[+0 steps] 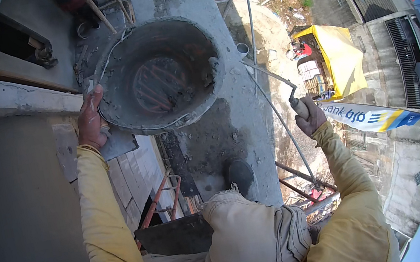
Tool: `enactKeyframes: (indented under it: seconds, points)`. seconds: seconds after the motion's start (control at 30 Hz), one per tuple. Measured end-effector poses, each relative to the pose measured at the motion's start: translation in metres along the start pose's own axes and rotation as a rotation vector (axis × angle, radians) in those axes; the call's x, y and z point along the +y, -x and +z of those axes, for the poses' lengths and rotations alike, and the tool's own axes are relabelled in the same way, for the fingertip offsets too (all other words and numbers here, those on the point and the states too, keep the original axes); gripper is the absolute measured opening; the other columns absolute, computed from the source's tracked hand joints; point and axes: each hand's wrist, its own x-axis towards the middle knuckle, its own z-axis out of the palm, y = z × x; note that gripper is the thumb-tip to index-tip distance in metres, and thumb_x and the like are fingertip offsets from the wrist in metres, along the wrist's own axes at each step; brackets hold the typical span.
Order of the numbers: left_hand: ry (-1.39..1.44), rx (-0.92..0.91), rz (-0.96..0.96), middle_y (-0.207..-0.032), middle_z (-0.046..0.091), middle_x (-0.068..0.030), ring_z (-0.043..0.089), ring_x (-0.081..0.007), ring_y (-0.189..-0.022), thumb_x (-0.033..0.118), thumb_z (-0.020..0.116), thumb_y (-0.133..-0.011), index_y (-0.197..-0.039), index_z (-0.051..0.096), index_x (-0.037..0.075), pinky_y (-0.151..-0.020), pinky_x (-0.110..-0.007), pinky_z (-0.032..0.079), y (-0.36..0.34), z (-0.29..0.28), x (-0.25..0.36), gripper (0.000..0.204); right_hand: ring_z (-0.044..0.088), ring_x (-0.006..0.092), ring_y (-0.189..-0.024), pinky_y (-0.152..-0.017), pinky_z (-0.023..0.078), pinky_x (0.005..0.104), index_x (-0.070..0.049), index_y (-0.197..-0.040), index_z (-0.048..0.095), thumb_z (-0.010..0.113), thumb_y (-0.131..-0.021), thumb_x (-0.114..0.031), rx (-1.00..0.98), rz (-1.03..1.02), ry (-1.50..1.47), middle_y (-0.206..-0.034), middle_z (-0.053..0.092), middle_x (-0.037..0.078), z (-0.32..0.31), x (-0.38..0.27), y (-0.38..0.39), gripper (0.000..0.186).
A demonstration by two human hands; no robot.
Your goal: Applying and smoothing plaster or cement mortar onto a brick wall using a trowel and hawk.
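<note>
A large mortar-crusted bucket (161,78) tilts toward me, with a little wet grey mortar around its inner wall and reddish streaks at its bottom. My left hand (91,117) grips its left rim, thumb uppermost. Below that hand a flat grey piece (122,146) sticks out; whether the hand also holds it I cannot tell. Out to the right, my right hand (310,116) is closed around the handle of a trowel (299,107). Its bent metal neck points up and left, past the bucket's right side; the blade is seen edge-on and hard to make out.
I am on a mortar-stained grey platform (213,147), high above the ground. Scaffold poles (289,134) line its right edge. A plastered wall (17,207) with a ledge stands left. Red metal framing (161,197) is near my knees. Far below are a yellow canopy (343,58) and a banner (371,116).
</note>
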Motion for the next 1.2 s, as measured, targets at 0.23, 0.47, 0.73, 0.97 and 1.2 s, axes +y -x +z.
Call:
enactKeyframes:
  seconds: [0.23,0.47,0.73,0.97,1.2]
  points:
    - [-0.188,0.008,0.117,-0.122,0.062,-0.0051,0.057,-0.0168,-0.11,0.045,0.07,-0.091,-0.13,0.06,0.005,-0.099,-0.029,0.041,0.008,0.051,0.006,0.057,0.05,0.0103,-0.048,-0.043,0.041,0.0266,-0.009,-0.115,0.058,0.069,-0.091,-0.048,-0.715,0.302,-0.92,-0.069,0.054,0.001,0.002,-0.089,-0.04,0.047]
    - [-0.015,0.011,0.048,-0.116,0.063,-0.0031,0.056,-0.0141,-0.109,0.043,0.069,-0.092,-0.123,0.062,0.006,-0.101,-0.03,0.039,-0.002,0.029,-0.004,0.049,0.051,0.0079,-0.054,-0.047,0.041,0.0247,-0.01,-0.109,0.064,0.071,-0.09,-0.046,-0.54,0.32,-0.455,-0.069,0.055,-0.001,-0.042,-0.009,-0.007,0.042]
    - [0.041,-0.067,0.203,-0.096,0.059,0.0049,0.052,-0.0048,-0.093,0.03,0.069,-0.095,-0.099,0.064,0.012,-0.088,-0.022,0.04,0.047,0.074,0.003,0.02,0.067,0.039,-0.078,-0.069,0.055,0.0422,-0.01,-0.125,0.051,0.068,-0.087,-0.032,-0.143,-0.165,0.076,-0.096,0.064,0.017,-0.082,-0.101,0.02,0.047]
    - [-0.046,-0.224,0.212,-0.089,0.053,0.0075,0.044,0.0001,-0.083,0.021,0.067,-0.097,-0.097,0.061,0.009,-0.077,-0.016,0.037,0.075,0.104,0.007,0.013,0.068,0.0363,-0.075,-0.065,0.055,0.0459,-0.018,-0.133,0.049,0.061,-0.091,-0.028,-0.416,-0.137,0.448,-0.092,0.064,0.016,-0.072,-0.117,0.021,0.044]
    - [-0.287,-0.335,0.255,-0.078,0.045,0.0091,0.037,0.0012,-0.07,0.024,0.068,-0.096,-0.087,0.055,0.01,-0.06,-0.018,0.031,0.09,0.122,0.019,0.022,0.067,0.0306,-0.072,-0.063,0.053,0.0455,-0.02,-0.133,0.052,0.056,-0.096,-0.025,-0.231,-0.298,0.883,-0.09,0.064,0.011,-0.064,-0.083,-0.065,0.037]
